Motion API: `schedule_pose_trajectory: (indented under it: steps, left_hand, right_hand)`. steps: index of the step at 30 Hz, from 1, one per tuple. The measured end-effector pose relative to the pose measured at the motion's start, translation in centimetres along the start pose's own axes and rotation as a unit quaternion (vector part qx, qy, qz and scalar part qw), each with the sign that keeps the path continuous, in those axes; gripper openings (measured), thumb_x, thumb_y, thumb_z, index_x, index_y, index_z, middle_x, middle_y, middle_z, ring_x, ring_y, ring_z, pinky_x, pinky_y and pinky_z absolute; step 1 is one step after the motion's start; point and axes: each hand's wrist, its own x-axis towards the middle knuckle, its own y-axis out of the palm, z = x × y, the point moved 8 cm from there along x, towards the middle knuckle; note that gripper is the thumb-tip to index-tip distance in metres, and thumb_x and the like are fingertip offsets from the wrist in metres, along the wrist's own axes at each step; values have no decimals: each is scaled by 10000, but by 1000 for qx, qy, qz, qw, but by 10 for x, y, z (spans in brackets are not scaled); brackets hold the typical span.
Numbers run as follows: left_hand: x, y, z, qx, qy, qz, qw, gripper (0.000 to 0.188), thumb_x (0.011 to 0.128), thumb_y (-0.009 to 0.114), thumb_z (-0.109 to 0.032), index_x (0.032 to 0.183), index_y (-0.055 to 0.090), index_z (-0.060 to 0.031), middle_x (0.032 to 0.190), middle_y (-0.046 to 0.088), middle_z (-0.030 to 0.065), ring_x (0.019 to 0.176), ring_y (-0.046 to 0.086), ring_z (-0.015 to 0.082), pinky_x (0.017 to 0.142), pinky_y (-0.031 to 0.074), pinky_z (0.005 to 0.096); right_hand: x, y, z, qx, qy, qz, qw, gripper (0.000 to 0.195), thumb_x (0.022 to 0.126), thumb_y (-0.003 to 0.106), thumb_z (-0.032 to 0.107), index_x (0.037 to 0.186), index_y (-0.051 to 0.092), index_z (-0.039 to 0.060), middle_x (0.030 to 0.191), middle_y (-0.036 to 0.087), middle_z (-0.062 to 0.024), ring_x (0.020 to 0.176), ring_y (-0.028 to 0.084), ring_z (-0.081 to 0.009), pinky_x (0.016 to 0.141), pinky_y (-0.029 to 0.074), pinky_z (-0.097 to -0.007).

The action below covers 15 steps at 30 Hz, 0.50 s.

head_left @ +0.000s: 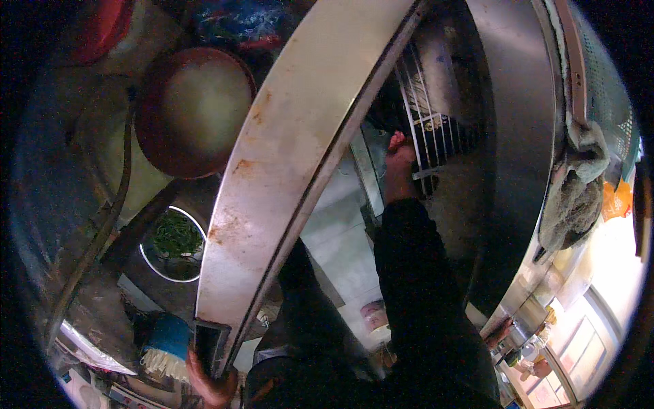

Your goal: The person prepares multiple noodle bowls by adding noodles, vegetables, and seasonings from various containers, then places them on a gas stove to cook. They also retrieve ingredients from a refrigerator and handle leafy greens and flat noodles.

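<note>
A stainless steel door (265, 179) with rust stains stands ajar across the middle of the view, probably that of an under-counter refrigerator. At its lower end, beside the dark recessed handle (209, 340), my left hand (217, 386) grips the door's edge. My right hand (401, 166), in a dark sleeve, reaches into the dim cabinet alongside a white wire rack (416, 112). Something pinkish red shows at its fingertips; whether that is an item or the lit fingers is unclear. Behind the rack's bars lies a pale, blurred bulk (439, 76).
Left of the door are a large reddish-brown basin (196, 112), a white-rimmed bowl of greens (176, 235), a hose (125, 174) and a blue-headed brush or broom (166, 337). A grey rag (572, 204) hangs over the steel counter's edge. Pale floor (337, 245) shows below the opening.
</note>
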Motion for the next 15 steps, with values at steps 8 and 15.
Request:
schedule_pose_trajectory:
  steps: [8, 15]
  left_hand:
    - [-13, -2, 5, 15, -72, 14, 997, 759, 623, 676, -121, 1265, 316, 66, 1160, 465, 262, 1037, 485, 401, 870, 403, 448]
    - [0, -1, -7, 40, 11, 11, 999, 796, 554, 612, -46, 1274, 289, 56, 1150, 444, 290, 974, 475, 450, 847, 396, 491]
  right_hand:
    - [-18, 36, -60, 2, 50, 13, 999, 104, 796, 549, 151, 848, 528, 64, 760, 522, -56, 689, 513, -175, 613, 466, -254]
    - [-5, 32, -66, 29, 102, 25, 994, 237, 840, 531, 272, 969, 532, 73, 947, 552, -89, 820, 545, -210, 749, 485, -325]
